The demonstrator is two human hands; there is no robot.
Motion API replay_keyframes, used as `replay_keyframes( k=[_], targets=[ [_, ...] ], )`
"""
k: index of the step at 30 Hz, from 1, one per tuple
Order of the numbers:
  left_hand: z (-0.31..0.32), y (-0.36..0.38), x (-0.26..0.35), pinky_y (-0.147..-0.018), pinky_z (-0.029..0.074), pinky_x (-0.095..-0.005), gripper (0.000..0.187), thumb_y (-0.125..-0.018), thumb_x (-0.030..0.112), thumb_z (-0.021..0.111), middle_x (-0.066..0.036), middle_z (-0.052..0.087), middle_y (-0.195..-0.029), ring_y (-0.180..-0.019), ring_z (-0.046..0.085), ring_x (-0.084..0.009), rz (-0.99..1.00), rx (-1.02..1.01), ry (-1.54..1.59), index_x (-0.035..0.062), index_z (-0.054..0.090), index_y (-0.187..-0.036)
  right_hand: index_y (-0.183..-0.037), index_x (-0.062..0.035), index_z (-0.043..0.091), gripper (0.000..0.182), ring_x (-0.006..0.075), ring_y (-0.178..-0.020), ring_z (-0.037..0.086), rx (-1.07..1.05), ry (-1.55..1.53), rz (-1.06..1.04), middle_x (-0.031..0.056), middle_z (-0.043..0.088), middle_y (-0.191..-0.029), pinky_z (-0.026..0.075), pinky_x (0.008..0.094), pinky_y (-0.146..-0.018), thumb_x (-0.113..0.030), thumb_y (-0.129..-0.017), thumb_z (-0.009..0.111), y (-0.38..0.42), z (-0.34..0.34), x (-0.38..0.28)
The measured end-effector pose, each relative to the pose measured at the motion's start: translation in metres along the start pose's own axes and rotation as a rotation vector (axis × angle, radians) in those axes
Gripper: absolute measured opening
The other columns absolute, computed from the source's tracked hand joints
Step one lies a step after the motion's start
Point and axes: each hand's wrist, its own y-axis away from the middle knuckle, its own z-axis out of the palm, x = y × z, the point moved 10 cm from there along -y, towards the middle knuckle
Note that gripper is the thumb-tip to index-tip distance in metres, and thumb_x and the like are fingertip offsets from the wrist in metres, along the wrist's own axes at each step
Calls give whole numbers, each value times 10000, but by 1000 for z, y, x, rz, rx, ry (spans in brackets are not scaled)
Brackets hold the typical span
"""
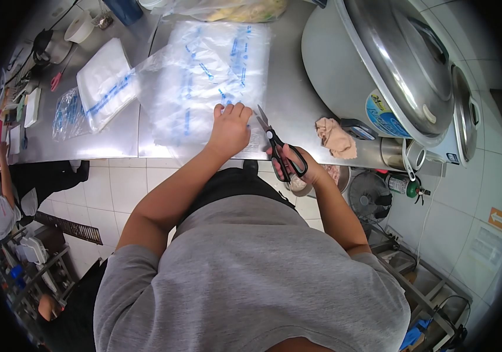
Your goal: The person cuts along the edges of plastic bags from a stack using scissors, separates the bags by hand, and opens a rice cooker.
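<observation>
A stack of clear plastic bags with blue print (216,64) lies on the steel table in front of me. My left hand (230,128) rests at its near right edge, fingers curled down and closed on the plastic bag there; the fingertips are partly hidden. In my right hand (291,161) is a pair of black-handled scissors (270,134), held by the handles. Its blades are slightly apart and point away from me, just right of my left hand. Loose clear film spreads to the left of the stack.
A large lidded pot (345,64) stands at the right, with a tan cloth (336,138) near it. A folded white bag stack (105,82) and red-handled scissors (57,81) lie left. A fan (370,196) stands below; another person (6,202) is at far left.
</observation>
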Motion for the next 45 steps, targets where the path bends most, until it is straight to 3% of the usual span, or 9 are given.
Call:
replay_keyframes(
  k=[12, 21, 30, 35, 37, 39, 40, 43, 45],
  targets=[
    [9, 0, 8, -908, 358, -465, 80, -735, 47, 582, -61, 582, -840, -866, 562, -250, 155, 53, -54, 80, 613, -800, -1149, -23, 570, 596, 106, -575, 527, 132, 64, -19, 9, 534, -744, 440, 236, -535, -577, -936, 510, 4, 1, -10],
    [-10, 7, 24, -915, 344, -433, 95, -754, 48, 626, -26, 590, -864, -895, 572, -210, 235, 57, 16, 107, 638, -827, -1243, -28, 482, 753, 146, -705, 568, -45, -36, -97, 27, 551, -840, 485, 283, -676, -693, -895, 427, -6, 13, -7],
    [-23, 22, 53, -925, 342, -425, 76, -769, 85, 652, -13, 601, -859, -894, 569, -196, 300, -18, 125, 103, 645, -843, -1208, -16, 502, 749, 167, -719, 567, 45, -151, -176, 58, 574, -840, 492, 316, -683, -692, -892, 440, -18, 17, -20],
    [-27, 33, 69, -918, 360, -431, 78, -747, 80, 604, -26, 567, -840, -885, 550, -212, 372, -43, 230, 107, 622, -817, -1262, 44, 477, 829, 198, -956, 592, 270, -152, -160, 117, 601, -1071, 479, 342, -862, -695, -887, 454, -24, 3, -35],
    [-27, 38, 76, -914, 373, -423, 80, -751, 79, 619, -28, 577, -846, -881, 554, -213, 416, -71, 257, 103, 629, -827, -1249, 52, 488, 841, 202, -970, 592, 358, -158, -190, 127, 601, -1116, 471, 336, -866, -702, -876, 475, -30, 0, -46],
    [-29, 43, 83, -903, 394, -408, 86, -764, 71, 648, -30, 595, -854, -879, 563, -215, 475, -103, 280, 93, 641, -847, -1190, 39, 528, 819, 198, -885, 598, 379, -192, -278, 117, 605, -1087, 476, 325, -788, -710, -859, 508, -47, -11, -59],
    [-30, 43, 83, -894, 409, -400, 97, -756, 63, 649, -35, 596, -858, -881, 564, -220, 477, -128, 328, 91, 641, -849, -1253, 82, 497, 898, 206, -920, 612, 381, -95, -304, 110, 633, -1066, 486, 320, -812, -723, -855, 497, -55, -17, -68],
    [-27, 49, 88, -870, 443, -379, 126, -733, 46, 652, -48, 598, -869, -887, 567, -236, 501, -221, 446, 82, 641, -853, -1231, 45, 515, 858, 183, -842, 616, 521, 227, -266, 63, 643, -940, 493, 297, -758, -727, -859, 483, -80, -54, -83],
    [-21, 56, 91, -858, 455, -368, 142, -719, 42, 656, -53, 599, -877, -890, 569, -243, 543, -307, 488, 75, 639, -855, -1219, 18, 518, 822, 166, -782, 605, 413, 131, -324, 44, 623, -879, 489, 286, -722, -723, -863, 483, -101, -64, -109]
  ],
)
